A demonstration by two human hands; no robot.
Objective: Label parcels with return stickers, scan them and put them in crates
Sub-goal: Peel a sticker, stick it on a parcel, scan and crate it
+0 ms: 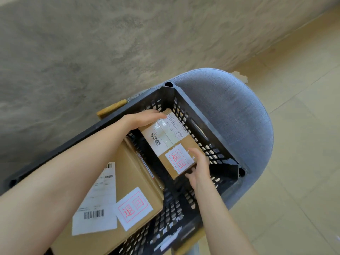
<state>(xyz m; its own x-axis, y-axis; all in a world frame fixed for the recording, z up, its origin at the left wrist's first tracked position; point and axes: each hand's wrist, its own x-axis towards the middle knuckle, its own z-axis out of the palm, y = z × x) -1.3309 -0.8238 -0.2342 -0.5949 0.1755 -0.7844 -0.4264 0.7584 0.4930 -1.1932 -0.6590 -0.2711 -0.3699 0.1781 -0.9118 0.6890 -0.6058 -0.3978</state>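
A small cardboard parcel (171, 142) with a shipping label and a white return sticker (179, 159) printed in red sits inside a black plastic crate (211, 126). My left hand (141, 118) holds the parcel's far end with the fingers laid over it. My right hand (197, 164) grips its near end, thumb under the edge. A larger cardboard parcel (128, 181) with its own barcode label and return sticker (134, 208) lies in the crate's left part, partly under my left forearm.
The crate rests on a chair with a grey fabric back (239, 111). A rough concrete wall (92, 43) fills the upper left. Pale floor tiles (303, 89) lie to the right. A wooden piece (112, 107) sticks out behind the crate.
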